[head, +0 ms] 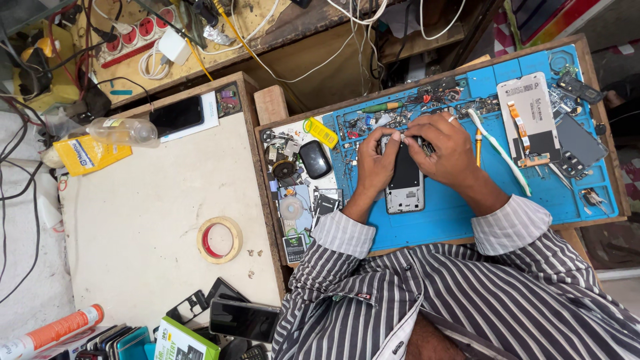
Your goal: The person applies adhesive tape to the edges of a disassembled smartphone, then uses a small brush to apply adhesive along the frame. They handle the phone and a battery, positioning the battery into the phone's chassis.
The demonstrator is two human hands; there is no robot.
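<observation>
- Opened grey smartphone with a black battery area and exposed back (405, 179) lies upright in centre frame on the blue silicone repair mat (467, 213); its top end sits under both hands.
- Left hand (375, 163) is on the phone's upper left edge, fingers curled and pressed against the frame, fingertips pinched together at the top corner.
- Right hand (445, 150) covers the phone's upper right, fingers closed on something small at the top edge; cannot tell what it is, too small and hidden.
- Both hands meet just above the phone, fingertips nearly touching.
- Both wrists wear grey-and-white striped shirt cuffs (510, 223); the sleeves run down to lower centre.
- Mat rests on a wooden tray (603, 120) in right-centre frame.
- White toothbrush with a green stripe (500, 150) lies diagonally just right of the right hand.
- White flat display panel with an orange flex ribbon (530, 117) sits at upper right on the mat.
- Black oval mouse-like object (315, 159) sits left of the left hand, off the mat edge.
- Loose screws, small boards and parts (400, 113) are strewn along the mat's top strip.
- Roll of beige tape (219, 239) sits on the pale worktop (133, 220), lower left and well apart from the hands.
- Clear plastic bottle (123, 130) lies on its side at upper left, beside a black phone (176, 115).
</observation>
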